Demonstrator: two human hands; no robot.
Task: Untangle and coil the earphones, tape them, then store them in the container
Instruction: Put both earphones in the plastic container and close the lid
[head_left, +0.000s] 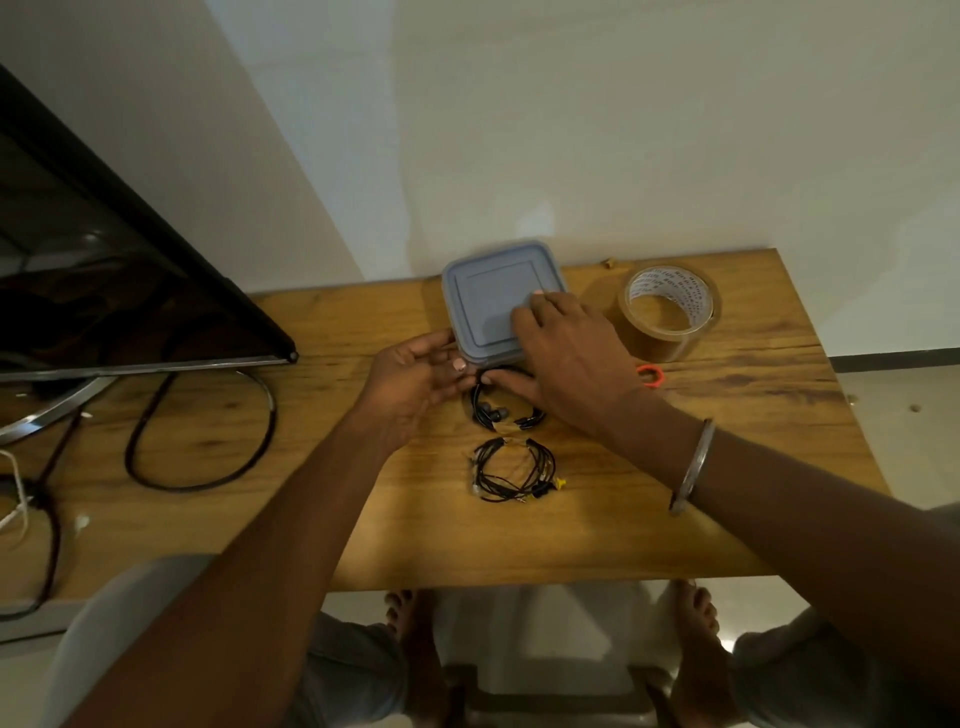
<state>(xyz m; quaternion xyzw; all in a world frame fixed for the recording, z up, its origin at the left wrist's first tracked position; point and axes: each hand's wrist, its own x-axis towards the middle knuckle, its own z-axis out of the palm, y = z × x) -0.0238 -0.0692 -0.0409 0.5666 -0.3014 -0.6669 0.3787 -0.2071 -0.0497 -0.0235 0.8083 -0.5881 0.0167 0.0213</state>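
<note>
Starting at nine o'clock, we find a dark monitor (104, 270) and a looped black cable (208, 431), both well apart from the work. Our left hand (410, 379) curls fingers and thumb round the seven o'clock corner of the container (488, 358), which we judge is to steady it. Its lid (488, 296) is on, and our right hand (566, 348) lies across the five o'clock part with fingers nearly straight, pressing flat and holding nothing (whether the thumb hooks the near rim we cannot tell). Together the hands look set to open the box.

At six o'clock from the container, the upper earphone coil (506, 415) lies on the table (727, 493), just beside the box and partly under our right thumb. The lower earphone coil (514, 470) lies just beyond it. Both look bound, so only storing seems left. At three o'clock stands the tape roll (670, 312), parked within reach, with a small orange ring (649, 375) near it.
</note>
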